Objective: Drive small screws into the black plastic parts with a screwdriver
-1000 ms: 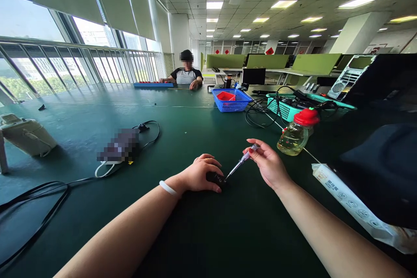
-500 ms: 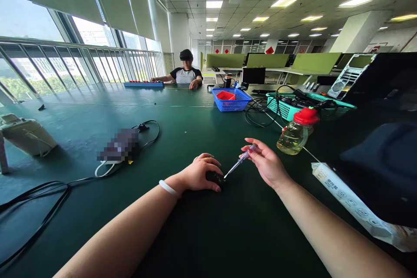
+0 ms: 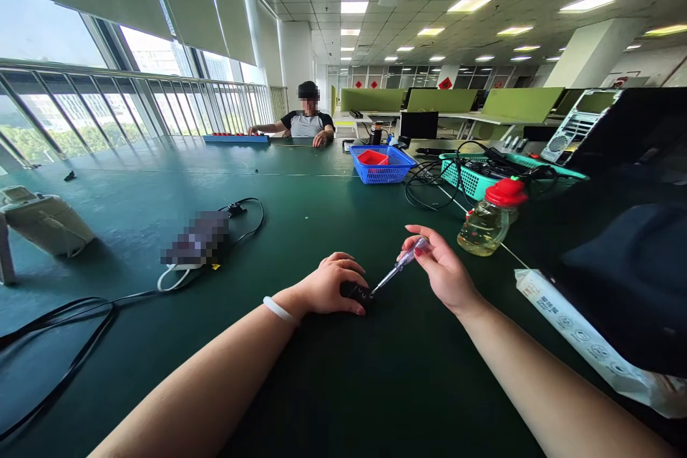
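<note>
My left hand (image 3: pixel 330 286) lies curled over a small black plug-like part (image 3: pixel 357 293) and holds it down on the dark green table (image 3: pixel 343 386). My right hand (image 3: pixel 443 272) pinches a thin clear-handled screwdriver (image 3: pixel 400 263) between thumb and fingers. Its metal tip slants down to the left and touches the black part's right end. A white band sits on my left wrist.
A red-capped bottle of yellowish liquid (image 3: pixel 488 218) stands right of my hand. A white packet (image 3: pixel 585 336) and a dark bag (image 3: pixel 627 279) lie at the right. Black cables (image 3: pixel 59 329), a blue basket (image 3: pixel 382 163) and a teal basket (image 3: pixel 477 175) are farther off. A person (image 3: pixel 305 118) sits at the far end.
The screwdriver handle has shifted slightly in my right fingers while the tip stays on the black part. My left hand has not moved. The far person slid the blue tray to the left.
</note>
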The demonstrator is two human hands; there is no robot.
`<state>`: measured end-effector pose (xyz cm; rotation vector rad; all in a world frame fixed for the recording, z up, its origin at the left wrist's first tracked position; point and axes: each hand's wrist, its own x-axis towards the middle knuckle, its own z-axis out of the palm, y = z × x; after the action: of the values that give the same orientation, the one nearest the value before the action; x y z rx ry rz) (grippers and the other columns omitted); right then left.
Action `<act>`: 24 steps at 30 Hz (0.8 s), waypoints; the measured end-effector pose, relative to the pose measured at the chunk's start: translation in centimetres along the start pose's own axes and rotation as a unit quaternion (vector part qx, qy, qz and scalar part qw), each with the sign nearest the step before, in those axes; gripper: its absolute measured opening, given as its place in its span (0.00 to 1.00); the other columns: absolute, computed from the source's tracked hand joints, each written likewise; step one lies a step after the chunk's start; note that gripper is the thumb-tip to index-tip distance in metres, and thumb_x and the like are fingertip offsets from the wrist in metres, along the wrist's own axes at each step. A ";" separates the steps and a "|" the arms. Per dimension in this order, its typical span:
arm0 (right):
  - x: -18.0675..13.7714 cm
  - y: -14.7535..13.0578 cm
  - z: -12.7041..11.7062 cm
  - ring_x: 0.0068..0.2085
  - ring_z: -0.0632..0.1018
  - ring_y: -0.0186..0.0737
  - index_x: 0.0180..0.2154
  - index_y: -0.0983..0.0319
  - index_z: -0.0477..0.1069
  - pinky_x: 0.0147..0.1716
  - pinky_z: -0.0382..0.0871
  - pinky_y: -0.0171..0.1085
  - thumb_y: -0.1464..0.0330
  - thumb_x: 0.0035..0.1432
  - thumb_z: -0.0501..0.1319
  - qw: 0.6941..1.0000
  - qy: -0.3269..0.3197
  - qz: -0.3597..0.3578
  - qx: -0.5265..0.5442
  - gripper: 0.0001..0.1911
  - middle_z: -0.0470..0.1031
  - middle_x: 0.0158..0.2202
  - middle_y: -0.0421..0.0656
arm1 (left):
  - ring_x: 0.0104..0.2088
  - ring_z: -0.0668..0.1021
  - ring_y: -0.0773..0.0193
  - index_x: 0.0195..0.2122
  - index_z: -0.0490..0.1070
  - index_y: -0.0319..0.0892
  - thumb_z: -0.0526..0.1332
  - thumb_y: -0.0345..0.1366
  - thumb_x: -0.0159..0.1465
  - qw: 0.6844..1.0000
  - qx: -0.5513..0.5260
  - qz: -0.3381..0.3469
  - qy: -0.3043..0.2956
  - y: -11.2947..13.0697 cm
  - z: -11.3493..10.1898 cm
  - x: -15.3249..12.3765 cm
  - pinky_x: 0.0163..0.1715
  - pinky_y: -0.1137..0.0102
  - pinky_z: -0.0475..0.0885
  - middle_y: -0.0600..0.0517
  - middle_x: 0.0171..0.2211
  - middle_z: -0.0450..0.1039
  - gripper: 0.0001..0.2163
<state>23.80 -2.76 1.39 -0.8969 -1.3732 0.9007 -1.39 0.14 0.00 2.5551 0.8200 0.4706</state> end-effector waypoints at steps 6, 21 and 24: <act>-0.2 -0.7 0.5 0.37 0.76 0.42 0.51 0.55 0.69 0.44 0.71 0.47 0.54 0.60 0.63 0.997 0.000 -0.039 -0.072 0.20 0.73 0.36 0.41 | 0.60 0.67 0.45 0.44 0.79 0.50 0.74 0.50 0.50 1.000 -0.003 0.006 0.004 -0.1 0.1 0.0 0.60 0.51 0.60 0.48 0.52 0.75 0.21; 0.5 1.3 0.1 0.38 0.77 0.40 0.50 0.55 0.72 0.46 0.73 0.46 0.52 0.48 0.70 0.996 0.061 0.072 0.004 0.29 0.74 0.36 0.39 | 0.60 0.67 0.45 0.44 0.79 0.51 0.73 0.51 0.50 1.000 -0.002 0.006 0.001 -0.3 0.1 0.0 0.61 0.51 0.59 0.48 0.52 0.75 0.21; 0.5 1.3 0.0 0.39 0.77 0.40 0.50 0.55 0.71 0.48 0.72 0.47 0.54 0.49 0.71 0.995 0.055 0.076 0.019 0.27 0.73 0.36 0.39 | 0.60 0.67 0.45 0.44 0.79 0.50 0.74 0.50 0.50 1.000 -0.002 0.004 -0.001 -0.2 0.0 0.0 0.61 0.50 0.60 0.48 0.52 0.75 0.21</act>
<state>23.77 -1.82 0.43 -1.0171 -1.2008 0.9755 -1.46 0.27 -0.13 2.5549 0.8069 0.4722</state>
